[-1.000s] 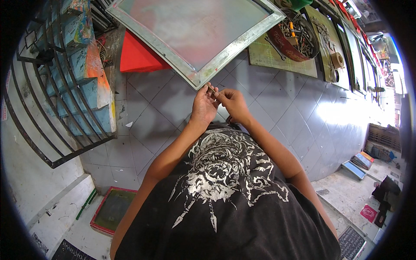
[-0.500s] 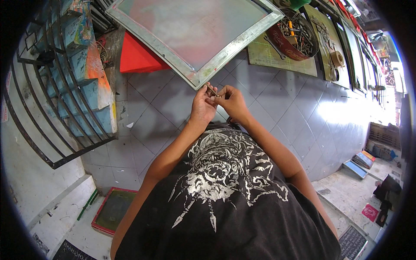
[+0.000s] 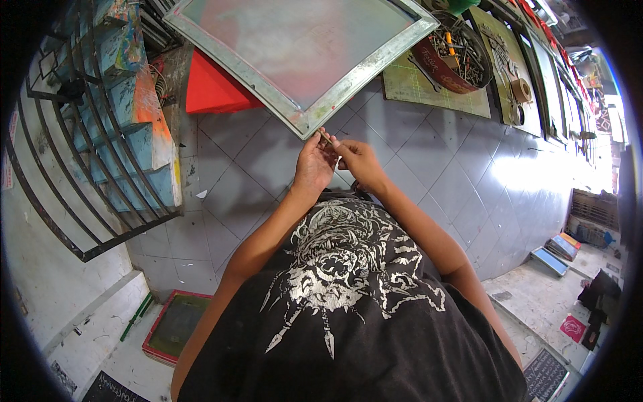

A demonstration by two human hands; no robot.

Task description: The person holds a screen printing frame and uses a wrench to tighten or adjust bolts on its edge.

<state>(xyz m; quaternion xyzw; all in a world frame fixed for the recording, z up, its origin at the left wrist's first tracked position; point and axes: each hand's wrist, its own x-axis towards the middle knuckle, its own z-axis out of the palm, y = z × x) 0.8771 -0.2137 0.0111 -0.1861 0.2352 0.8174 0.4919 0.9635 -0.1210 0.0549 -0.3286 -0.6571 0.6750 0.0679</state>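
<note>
Just below the near corner of a silver screen frame (image 3: 305, 124) with pinkish-grey mesh, my left hand (image 3: 315, 165) is palm up, its curled fingers gripping a small thin brownish piece (image 3: 326, 139). My right hand (image 3: 359, 163) pinches the same piece from the right with thumb and fingers. My left fingertips are at the frame's corner; whether they touch it I cannot tell. The piece is too small to identify.
A red object (image 3: 218, 90) lies under the screen. At right are a round tin of tools (image 3: 442, 70), boards (image 3: 408, 87) and tape rolls (image 3: 521, 90). Curved black metal racks (image 3: 107, 231) stand left. Grey tiles (image 3: 435, 174) lie below; a red-framed screen (image 3: 159, 321) is at lower left.
My right fingers shifted down along the small piece, then back up toward the frame's corner. The screen and my left hand stay nearly in place.
</note>
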